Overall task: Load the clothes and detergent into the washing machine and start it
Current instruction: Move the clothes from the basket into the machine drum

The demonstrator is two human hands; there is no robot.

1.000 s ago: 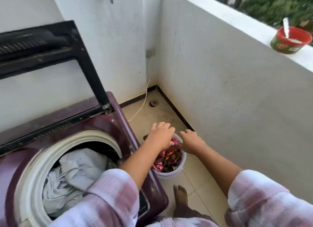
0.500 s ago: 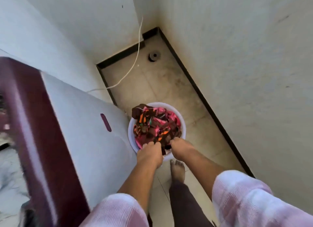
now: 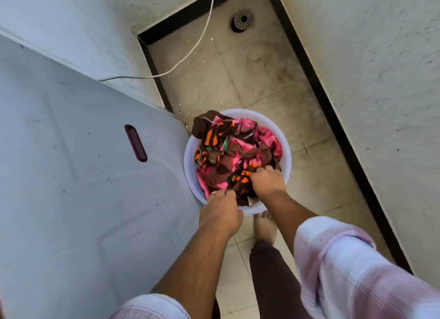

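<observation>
A white plastic bucket stands on the floor beside the washing machine's grey side panel. It is heaped with brown, pink and orange patterned clothes. My left hand reaches in at the bucket's near rim, fingers curled into the cloth there. My right hand is deeper in the bucket, fingers curled round a bunch of the patterned fabric. The machine's drum and lid are out of view.
A white cable runs from the wall behind the machine. A round floor drain sits in the far corner. The balcony wall closes the right side. My bare foot stands just behind the bucket.
The view has swung down from the machine's open top to the bucket. Both hands have pushed further into the clothes, the right one gathering fabric.
</observation>
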